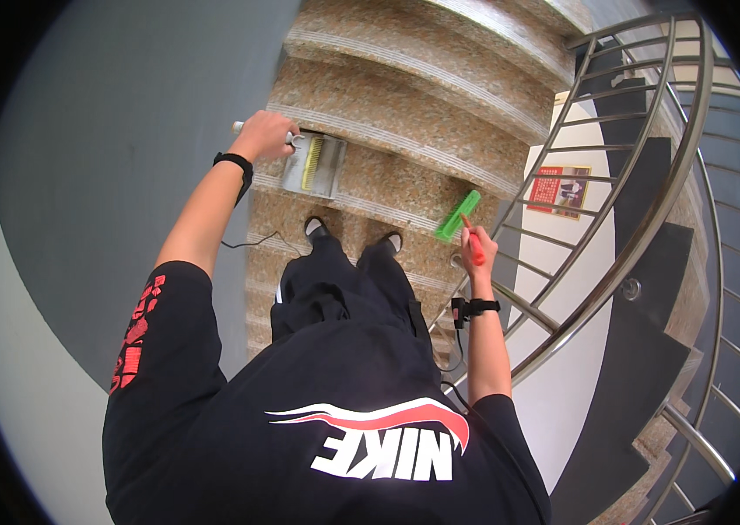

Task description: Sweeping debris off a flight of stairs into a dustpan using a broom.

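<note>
My left hand [267, 134] grips the white handle [237, 127] of a grey dustpan [334, 167] near the wall side of a stair tread. A yellow toothed comb-like strip [312, 164] runs along the pan. In my right hand [480, 249] is the red handle [477, 251] of a broom with a green head [458, 216]. The green head lies low over the same flight, close to the railing side. Whether its bristles touch the stone cannot be made out.
Speckled granite stairs [396, 85] with pale grooved nosings rise ahead. A stainless-steel railing [645, 213] curves along the right, and a grey wall [146, 131] stands on the left. A red poster [559, 191] hangs beyond the rails. A thin dark cable [255, 243] trails by my feet.
</note>
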